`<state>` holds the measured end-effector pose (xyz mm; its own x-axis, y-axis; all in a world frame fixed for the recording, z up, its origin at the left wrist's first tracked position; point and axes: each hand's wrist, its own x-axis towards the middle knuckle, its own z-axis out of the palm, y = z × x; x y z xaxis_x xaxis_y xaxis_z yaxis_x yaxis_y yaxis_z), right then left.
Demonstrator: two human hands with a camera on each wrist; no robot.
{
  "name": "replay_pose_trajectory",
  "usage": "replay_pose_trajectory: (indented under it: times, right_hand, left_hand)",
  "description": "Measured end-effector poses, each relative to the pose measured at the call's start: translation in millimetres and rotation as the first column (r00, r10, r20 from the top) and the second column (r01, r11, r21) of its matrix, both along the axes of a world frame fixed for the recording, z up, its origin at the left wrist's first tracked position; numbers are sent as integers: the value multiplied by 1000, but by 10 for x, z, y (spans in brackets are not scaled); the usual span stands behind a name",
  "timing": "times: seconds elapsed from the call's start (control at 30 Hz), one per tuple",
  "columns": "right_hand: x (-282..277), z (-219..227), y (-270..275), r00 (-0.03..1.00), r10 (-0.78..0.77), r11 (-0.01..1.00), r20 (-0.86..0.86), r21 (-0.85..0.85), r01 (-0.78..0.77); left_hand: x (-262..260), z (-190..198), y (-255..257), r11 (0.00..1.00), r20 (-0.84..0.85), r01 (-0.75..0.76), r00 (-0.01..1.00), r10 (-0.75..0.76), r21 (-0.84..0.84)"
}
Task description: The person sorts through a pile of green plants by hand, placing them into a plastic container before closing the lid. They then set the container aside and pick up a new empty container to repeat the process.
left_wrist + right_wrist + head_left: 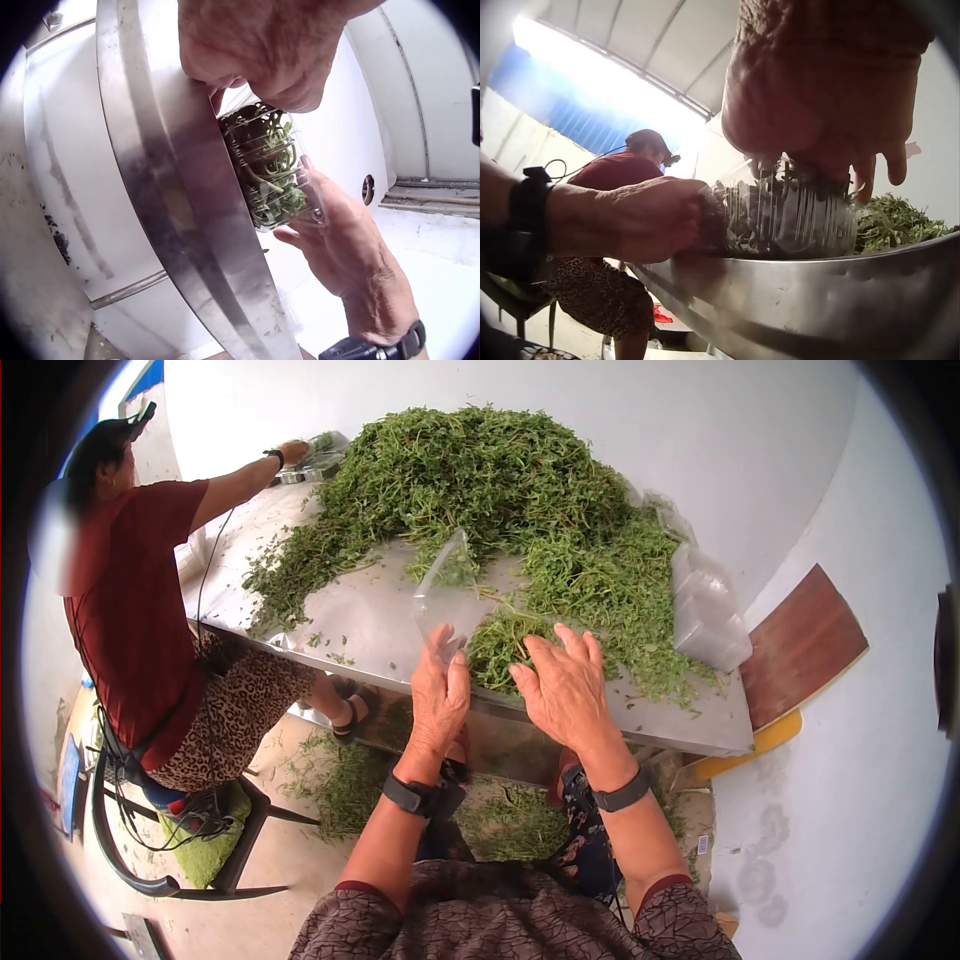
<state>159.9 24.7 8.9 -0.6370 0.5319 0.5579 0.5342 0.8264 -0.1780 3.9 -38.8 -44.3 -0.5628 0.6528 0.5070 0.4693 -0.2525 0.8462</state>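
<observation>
A clear plastic box (pixel 313 196) filled with green sprigs (pixel 500 652) rests at the metal table's front edge, its transparent lid (pixel 437 595) raised on the left. My left hand (pixel 438 695) grips the box's left side, thumb and fingers around the plastic; in the right wrist view this hand (pixel 649 217) is curled against it. Over the box's right part, my right hand (pixel 568 690) rests on the sprigs with fingers spread. Seen from the right wrist, its fingers (pixel 864 176) point down at the box top, and the palm hides part of the contents.
A large heap of greens (pixel 470 480) covers the table's back and right. Stacked clear boxes (pixel 705 610) stand at the right end. On the left, a person in a red shirt (pixel 135 610) reaches toward filled boxes (pixel 322 460). A chair (pixel 250 830) stands behind that person.
</observation>
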Motion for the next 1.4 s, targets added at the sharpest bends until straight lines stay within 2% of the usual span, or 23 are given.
replay_pose_trajectory:
  times: [0.17, 0.23, 0.27, 0.37, 0.4, 0.47, 0.6, 0.67, 0.9, 0.97, 1.1, 1.17, 1.2, 1.27, 1.4]
  right_hand:
    - [43, 59, 3, 1000, 7, 997, 28, -74, -5]
    - [96, 80, 0, 981, 78, 995, -179, -44, -87]
    - [128, 85, -11, 981, 77, 995, -177, -47, -87]
    - [255, 94, -49, 933, 16, 988, -358, -137, -69]
    - [293, 79, -90, 934, 16, 988, -357, -138, -69]
    - [360, 26, -182, 927, -52, 955, -373, -291, -63]
    - [380, -150, -241, 931, -73, 931, -359, -359, -65]
    - [357, -251, -215, 908, -42, 906, -418, -400, -142]
    - [271, -324, -204, 846, -85, 831, -527, -506, -231]
    - [269, -255, -225, 874, -47, 903, -484, -394, -169]
    - [241, -214, -212, 905, -25, 954, -424, -280, -105]
    - [208, -172, -236, 969, 2, 999, -246, -49, -14]
    - [193, -153, -253, 969, -6, 999, -248, -49, -7]
    - [153, -123, -274, 997, 2, 999, -79, 42, 1]
    - [133, -56, -242, 999, 5, 998, -54, 70, -1]
  left_hand:
    - [15, 42, -27, 1000, -28, -22, 999, 21, -21]
    - [19, 34, -34, 1000, -19, -19, 1000, 19, -6]
    - [22, 49, -45, 1000, -24, -23, 999, 23, -13]
    - [25, 54, -47, 999, -24, -27, 999, 26, -20]
    - [26, 51, -42, 999, -18, -29, 999, 29, -20]
    - [16, 32, -30, 999, -23, -31, 999, 31, -23]
    - [15, 22, -26, 999, -29, -31, 999, 31, -13]
    - [11, 5, -14, 1000, -26, -30, 999, 30, -9]
    - [4, 20, -25, 1000, -13, -14, 1000, 14, -13]
    - [4, 17, -26, 1000, -20, -15, 1000, 15, -9]
    - [0, 38, -28, 999, -13, -4, 1000, 3, -38]
    - [7, 27, -9, 1000, -16, -1, 1000, 1, 10]
    - [9, 20, -3, 999, -19, -6, 1000, 7, 54]
    - [-8, 17, 3, 999, -14, 7, 1000, -6, 45]
    - [-26, 3, 14, 999, -35, -4, 999, 5, 50]
